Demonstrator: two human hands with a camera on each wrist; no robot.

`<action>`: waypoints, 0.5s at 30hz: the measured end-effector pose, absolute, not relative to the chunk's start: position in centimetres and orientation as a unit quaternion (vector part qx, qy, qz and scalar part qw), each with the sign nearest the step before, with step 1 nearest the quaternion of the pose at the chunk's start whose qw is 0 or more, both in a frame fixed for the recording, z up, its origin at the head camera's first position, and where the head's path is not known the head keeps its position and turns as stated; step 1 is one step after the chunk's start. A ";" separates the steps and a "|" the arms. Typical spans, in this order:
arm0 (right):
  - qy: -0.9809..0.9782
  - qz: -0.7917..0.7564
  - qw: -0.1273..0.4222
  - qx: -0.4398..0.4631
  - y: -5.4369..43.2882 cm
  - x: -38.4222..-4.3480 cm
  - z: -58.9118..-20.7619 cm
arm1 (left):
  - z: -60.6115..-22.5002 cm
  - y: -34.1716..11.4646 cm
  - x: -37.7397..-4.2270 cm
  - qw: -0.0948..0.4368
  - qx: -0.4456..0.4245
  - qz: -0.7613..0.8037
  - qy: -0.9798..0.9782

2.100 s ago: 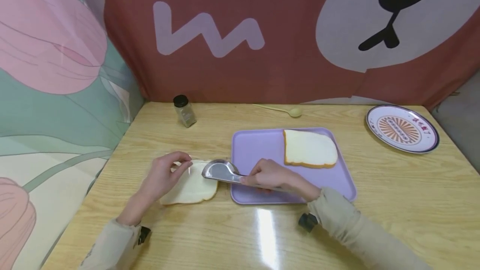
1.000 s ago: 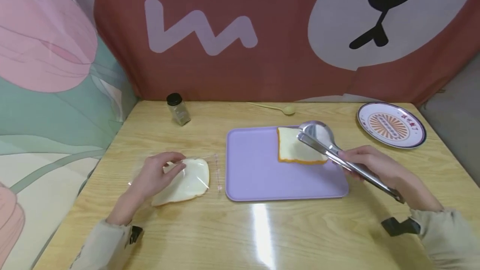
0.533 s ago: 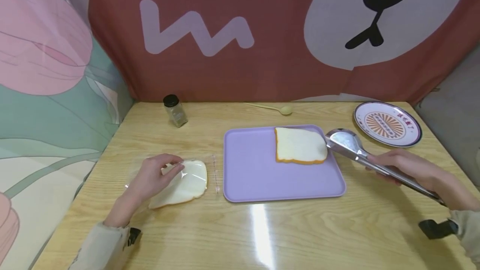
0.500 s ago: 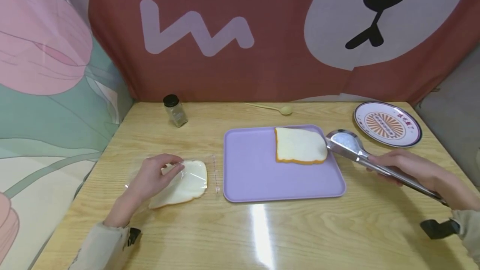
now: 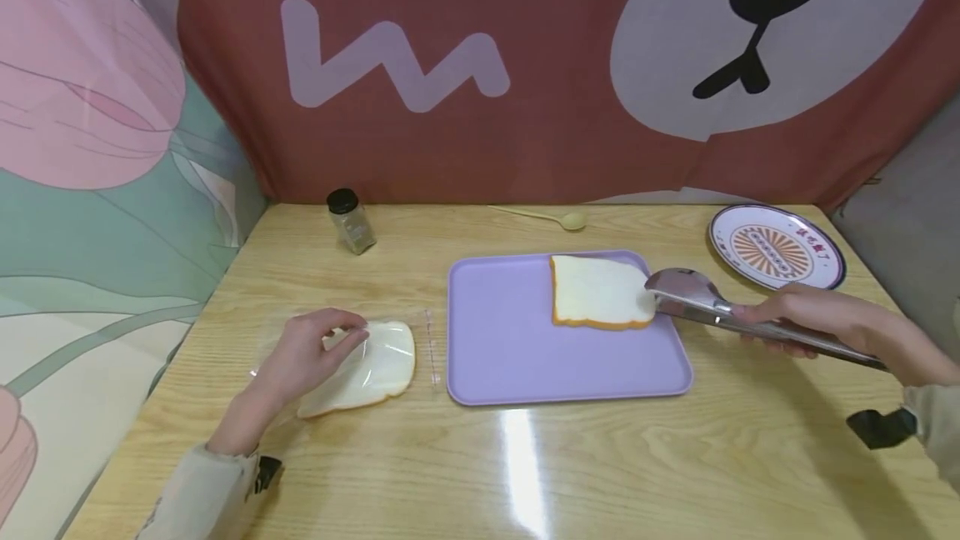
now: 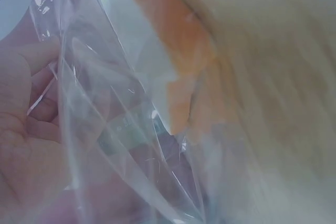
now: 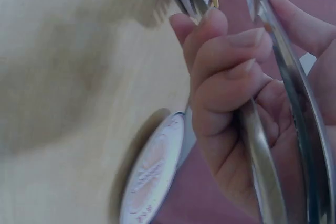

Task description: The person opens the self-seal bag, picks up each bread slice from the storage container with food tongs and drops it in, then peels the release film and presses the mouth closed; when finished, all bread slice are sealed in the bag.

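My left hand (image 5: 303, 357) pinches a clear plastic bag (image 6: 100, 98) between thumb and fingers. Inside the bag lies a white bread slice (image 5: 386, 361) with a brown crust, partly hidden by the hand. My right hand (image 5: 832, 319) grips metal serving tongs (image 5: 686, 290) by their long arms; in the right wrist view the two arms (image 7: 260, 161) stand apart with fingers curled round one. The tongs' broad head points left, its tip right at the right end of a second bread slice (image 5: 600, 294). That slice lies flat on a purple tray (image 5: 517, 357).
A patterned plate (image 5: 776, 248) sits at the back right, close behind the right hand. A pale spoon (image 5: 572, 222) lies along the table's back edge. At the back left stands a black-capped glass jar (image 5: 352, 223). A printed cloth (image 5: 450, 157) hangs behind the table.
The tongs have gone from over the bagged slice to the tray slice's right end, then turned in my right hand so the head tilts. My left hand has stayed at the bag.
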State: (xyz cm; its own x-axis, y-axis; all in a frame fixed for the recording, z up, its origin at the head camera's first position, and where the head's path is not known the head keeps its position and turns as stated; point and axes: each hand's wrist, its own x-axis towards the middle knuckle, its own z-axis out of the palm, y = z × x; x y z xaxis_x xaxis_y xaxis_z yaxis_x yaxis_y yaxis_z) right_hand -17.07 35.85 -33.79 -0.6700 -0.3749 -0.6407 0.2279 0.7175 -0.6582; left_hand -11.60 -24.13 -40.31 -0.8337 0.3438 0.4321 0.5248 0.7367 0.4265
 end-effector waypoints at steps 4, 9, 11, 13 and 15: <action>0.856 -0.335 0.392 -0.045 35.3 -17.9 -33.1 | -40.4 -24.1 -11.6 0.164 -0.238 -0.273 -0.918; 0.871 -0.295 0.385 -0.081 34.7 -18.8 -32.5 | -40.5 -24.1 -11.6 0.163 -0.239 -0.270 -0.918; 0.876 -0.282 0.379 -0.098 34.5 -19.2 -32.4 | -40.5 -24.1 -11.6 0.163 -0.239 -0.271 -0.918; 0.875 -0.281 0.379 -0.108 34.4 -19.5 -32.3 | -40.6 -24.1 -11.5 0.164 -0.239 -0.271 -0.918; 0.869 -0.288 0.385 -0.116 34.2 -19.7 -32.3 | -40.7 -24.1 -11.5 0.163 -0.240 -0.272 -0.917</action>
State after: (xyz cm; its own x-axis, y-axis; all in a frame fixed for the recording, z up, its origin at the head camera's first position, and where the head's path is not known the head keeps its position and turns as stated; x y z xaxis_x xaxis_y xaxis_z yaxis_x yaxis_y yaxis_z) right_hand -19.68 34.22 -32.28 -0.6770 -0.4229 -0.6023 0.0212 0.8068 -0.5904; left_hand -11.54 -24.12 -40.69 -0.8310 0.3521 0.4306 0.5298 0.7369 0.4200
